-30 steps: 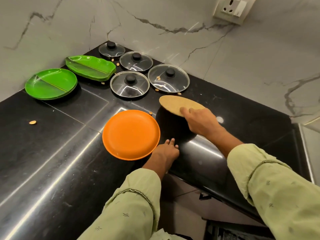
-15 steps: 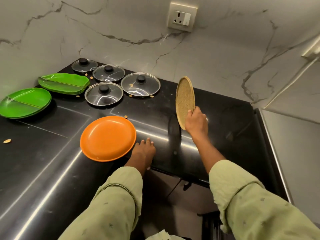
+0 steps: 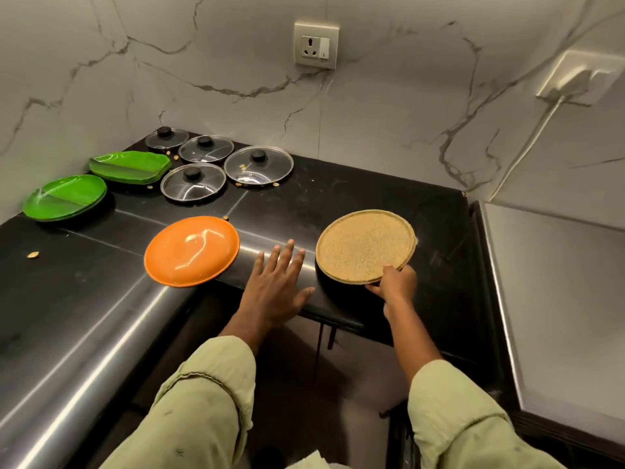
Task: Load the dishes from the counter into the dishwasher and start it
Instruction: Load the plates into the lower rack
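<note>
Black counter [image 3: 338, 198] | marble wall [image 3: 220, 55] | left hand [image 3: 275, 292] splayed, empty | right hand [image 3: 395, 286] grips tan plate [image 3: 365, 247]

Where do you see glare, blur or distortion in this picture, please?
Head view: a glare streak runs down the counter at the picture's lower left, a white reflection crosses the orange plate, the left hand looks slightly blurred while the tan plate is sharp, and the wide lens bows the counter's edges.

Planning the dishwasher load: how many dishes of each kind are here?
Round glass pot lids with black knobs: 4
Green plastic plate stacks: 2
Round orange plastic plate: 1
Round tan speckled plate in right hand: 1
Total: 8
</note>
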### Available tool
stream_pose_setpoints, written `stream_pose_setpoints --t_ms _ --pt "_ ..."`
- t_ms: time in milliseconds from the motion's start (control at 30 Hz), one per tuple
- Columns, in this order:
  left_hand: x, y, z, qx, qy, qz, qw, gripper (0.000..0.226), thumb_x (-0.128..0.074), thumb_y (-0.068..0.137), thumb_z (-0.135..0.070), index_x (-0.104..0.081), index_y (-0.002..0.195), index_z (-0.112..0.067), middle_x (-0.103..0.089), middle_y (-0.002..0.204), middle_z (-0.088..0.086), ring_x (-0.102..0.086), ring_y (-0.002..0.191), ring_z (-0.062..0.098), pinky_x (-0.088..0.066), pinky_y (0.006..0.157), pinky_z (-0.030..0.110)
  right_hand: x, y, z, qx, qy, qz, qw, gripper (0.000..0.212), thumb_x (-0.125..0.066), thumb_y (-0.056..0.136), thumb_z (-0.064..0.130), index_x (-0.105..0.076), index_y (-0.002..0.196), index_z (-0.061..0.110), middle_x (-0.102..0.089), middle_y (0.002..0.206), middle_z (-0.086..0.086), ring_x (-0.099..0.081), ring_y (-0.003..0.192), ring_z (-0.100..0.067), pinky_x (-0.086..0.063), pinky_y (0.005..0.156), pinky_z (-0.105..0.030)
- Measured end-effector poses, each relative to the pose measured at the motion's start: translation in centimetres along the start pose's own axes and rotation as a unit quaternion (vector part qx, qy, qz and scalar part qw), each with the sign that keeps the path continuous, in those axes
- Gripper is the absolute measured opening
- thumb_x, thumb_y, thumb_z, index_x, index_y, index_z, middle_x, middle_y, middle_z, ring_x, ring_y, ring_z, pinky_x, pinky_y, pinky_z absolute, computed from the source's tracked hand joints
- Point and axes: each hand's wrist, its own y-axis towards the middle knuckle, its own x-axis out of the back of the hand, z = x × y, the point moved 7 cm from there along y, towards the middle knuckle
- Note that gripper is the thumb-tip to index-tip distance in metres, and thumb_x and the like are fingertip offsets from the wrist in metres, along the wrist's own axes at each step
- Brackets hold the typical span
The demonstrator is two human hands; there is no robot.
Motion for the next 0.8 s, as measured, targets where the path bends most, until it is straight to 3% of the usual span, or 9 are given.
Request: stream_pose_setpoints --t_ms 267,367,467,667,800 --pt "-1.4 -4.7 -6.0 0.015 0.014 -0.018 1.000 0.082 -0.033 0.097 -0.064 0.002 0.159 -0.023 0.007 0.166 0.006 0.006 0.153 0.027 0.002 0.123 0.050 5.4 -2.1 -3.8 -0.017 0.074 0.078 0.994 0.021 -0.044 0.103 0.014 -0.052 0.122 0.014 -0.058 0.115 -0.006 -0.060 0.101 -0.024 -0.060 0.070 -0.042" --pt "-1.8 -7.2 -7.3 0.023 0.026 -0.019 0.999 0.085 -0.015 0.089 -0.070 0.000 0.159 -0.024 0.006 0.166 0.006 0.004 0.153 0.027 0.001 0.123 0.050 6.9 -3.1 -5.4 -0.017 0.076 0.095 0.992 0.013 -0.044 0.103 0.014 -0.054 0.110 0.017 -0.060 0.105 -0.001 -0.061 0.095 -0.022 -0.058 0.077 -0.047" --pt "-1.9 -9.8 -8.1 0.031 0.029 -0.016 0.999 0.090 -0.002 0.081 -0.071 -0.003 0.159 -0.025 0.005 0.166 0.005 0.004 0.153 0.026 0.002 0.123 0.049 8.3 -4.2 -6.9 -0.009 0.055 0.083 0.995 0.011 -0.048 0.100 0.019 -0.057 0.094 0.025 -0.063 0.109 -0.004 -0.061 0.105 -0.028 -0.052 0.092 -0.056" --pt "-1.6 -15.8 -9.3 0.023 0.036 -0.037 0.998 0.088 -0.008 0.086 -0.071 -0.011 0.159 -0.023 -0.001 0.166 0.006 0.000 0.153 0.026 0.001 0.122 0.049 11.1 -7.9 -10.3 -0.020 0.060 0.088 0.994 0.006 -0.051 0.098 0.027 -0.056 0.098 0.026 -0.064 0.111 -0.005 -0.062 0.105 -0.028 -0.052 0.094 -0.054" --pt "-1.3 -20.4 -9.9 0.022 0.042 -0.043 0.998 0.086 -0.009 0.087 -0.071 -0.013 0.159 -0.023 -0.002 0.165 0.007 -0.002 0.152 0.027 -0.003 0.122 0.051 13.4 -11.5 -11.8 -0.010 0.066 0.095 0.993 0.022 -0.050 0.097 0.027 -0.060 0.116 0.021 -0.066 0.114 -0.005 -0.063 0.107 -0.029 -0.052 0.094 -0.055"
